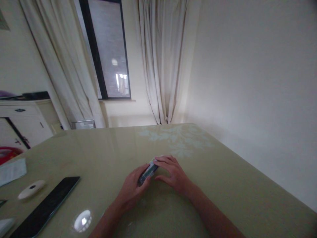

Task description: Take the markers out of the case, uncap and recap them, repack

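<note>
A small, narrow packet (pixel 150 172) with dark and light printing lies slantwise over the table, between my two hands. My left hand (pixel 133 186) is closed around its near end, with the thumb on one side and the fingers on the other. The fingertips of my right hand (pixel 172 172) touch the packet's far end. Its thumb stands apart from the packet, leaving a gap to the fingers. Exactly what the packet is cannot be made out, since the fingers cover part of it.
On the glossy green table (pixel 111 148) a black tablet-like slab (pixel 47 206) lies at left. Beside it are a white oval object (pixel 31 190) and a paper sheet (pixel 13 171). A red rounded object (pixel 10 154) stands behind the table's left edge. A wall (pixel 255 99) borders the right side.
</note>
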`<state>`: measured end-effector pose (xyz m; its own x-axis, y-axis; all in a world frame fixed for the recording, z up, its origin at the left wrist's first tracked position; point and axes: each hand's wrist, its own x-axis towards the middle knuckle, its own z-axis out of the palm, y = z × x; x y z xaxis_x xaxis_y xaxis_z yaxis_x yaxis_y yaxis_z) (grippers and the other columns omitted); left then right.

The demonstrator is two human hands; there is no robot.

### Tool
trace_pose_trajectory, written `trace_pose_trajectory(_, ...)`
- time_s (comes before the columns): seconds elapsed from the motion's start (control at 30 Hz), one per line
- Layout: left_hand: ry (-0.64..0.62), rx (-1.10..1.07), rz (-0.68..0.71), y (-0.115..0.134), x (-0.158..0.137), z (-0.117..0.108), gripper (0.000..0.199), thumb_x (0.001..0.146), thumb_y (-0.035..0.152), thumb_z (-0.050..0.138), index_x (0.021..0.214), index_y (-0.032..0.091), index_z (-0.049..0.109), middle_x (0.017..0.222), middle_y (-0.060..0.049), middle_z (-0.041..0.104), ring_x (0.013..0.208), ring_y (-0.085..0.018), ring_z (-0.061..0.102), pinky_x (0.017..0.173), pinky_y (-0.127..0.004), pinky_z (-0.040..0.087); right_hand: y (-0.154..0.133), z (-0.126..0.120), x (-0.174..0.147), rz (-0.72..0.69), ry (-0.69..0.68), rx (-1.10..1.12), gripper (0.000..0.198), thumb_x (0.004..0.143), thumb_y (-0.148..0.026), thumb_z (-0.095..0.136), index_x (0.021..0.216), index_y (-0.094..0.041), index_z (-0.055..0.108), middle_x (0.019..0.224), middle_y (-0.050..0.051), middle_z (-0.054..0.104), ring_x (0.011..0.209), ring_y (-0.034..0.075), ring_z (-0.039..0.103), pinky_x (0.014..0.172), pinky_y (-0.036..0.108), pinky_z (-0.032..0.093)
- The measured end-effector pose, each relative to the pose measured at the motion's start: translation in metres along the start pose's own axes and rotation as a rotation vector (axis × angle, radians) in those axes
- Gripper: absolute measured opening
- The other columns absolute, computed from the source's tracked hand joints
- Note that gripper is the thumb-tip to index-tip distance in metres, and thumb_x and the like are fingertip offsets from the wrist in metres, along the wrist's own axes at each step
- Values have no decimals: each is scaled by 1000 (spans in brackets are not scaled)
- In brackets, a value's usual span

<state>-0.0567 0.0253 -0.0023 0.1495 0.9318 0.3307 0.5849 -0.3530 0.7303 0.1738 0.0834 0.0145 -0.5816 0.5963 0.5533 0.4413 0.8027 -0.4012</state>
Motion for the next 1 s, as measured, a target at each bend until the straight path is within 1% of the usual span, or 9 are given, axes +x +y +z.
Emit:
trace_pose_trajectory(0.13, -44, -121, 26, 6, -1, -1, 45, 99, 50, 53, 135, 26, 67, 135, -8, 71, 124, -28, 66, 110, -42, 49, -3, 1, 0, -90, 116, -30, 41, 97, -53, 65, 126, -26, 70, 122, 9, 75, 117, 25, 64, 105, 43, 44)
trace_pose_trajectory(0.3, -69, -159, 113, 6, 0, 6, 54, 94, 53, 64, 140, 26, 62, 136, -8, 70, 123, -27, 67, 109, -38, 50, -2, 0, -2, -205, 122, -95, 42, 100, -54, 58, 129, -25, 68, 116, 8, 76, 108, 23, 66, 98, 42, 46)
trace_pose_trajectory(0.43, -59, -113, 84, 5, 1, 11, 54, 91, 51, 68, 139, 25, 64, 132, -9, 73, 119, -27, 69, 107, -37, 51, -4, 2, -1, -234, 128, -100, 43, 102, -54, 54, 126, -23, 70, 110, 8, 78, 101, 23, 66, 93, 40, 46)
trace_pose_trajectory(0.53, -79, -87, 87, 5, 0, 16, 53, 91, 50, 69, 138, 26, 65, 134, -9, 72, 121, -27, 68, 109, -39, 50, -9, 8, -1, -164, 161, -93, 39, 107, -48, 46, 109, -22, 76, 97, 7, 79, 93, 22, 66, 90, 39, 45)
trace_pose_trajectory(0.63, -86, -80, 113, 10, -2, 20, 54, 87, 48, 72, 136, 26, 67, 136, -10, 70, 125, -29, 65, 111, -41, 48, -10, 10, 0, -58, 157, -75, 42, 109, -40, 43, 93, -24, 78, 84, 5, 77, 85, 21, 66, 89, 38, 45)
trace_pose_trajectory(0.73, -44, -150, 49, 17, -3, 15, 44, 95, 48, 62, 131, 25, 70, 129, -10, 73, 116, -27, 69, 104, -38, 51, -4, 2, 0, 7, 219, -15, 36, 106, -44, 49, 104, -25, 79, 97, 6, 79, 97, 23, 68, 95, 40, 46)
trace_pose_trajectory(0.83, 3, -229, -52, 19, 0, 6, 44, 96, 53, 57, 123, 22, 74, 113, -9, 78, 101, -27, 72, 91, -35, 55, 11, -9, -1, 79, 318, 89, 34, 102, -48, 57, 119, -26, 76, 114, 8, 78, 110, 25, 68, 101, 42, 47)
trace_pose_trajectory(0.9, 33, -272, -91, 18, 2, 2, 47, 94, 57, 59, 118, 20, 76, 106, -8, 79, 98, -28, 72, 87, -35, 55, 20, -13, -2, 99, 282, 193, 34, 100, -50, 60, 119, -26, 76, 115, 8, 78, 109, 24, 70, 100, 41, 51)
trace_pose_trajectory(1.0, 74, -352, -134, 16, 5, 2, 50, 91, 60, 61, 114, 18, 78, 106, -9, 80, 98, -28, 72, 88, -36, 54, 26, -12, -3, 97, 212, 304, 35, 97, -52, 65, 116, -26, 78, 111, 8, 79, 105, 24, 73, 97, 38, 55)
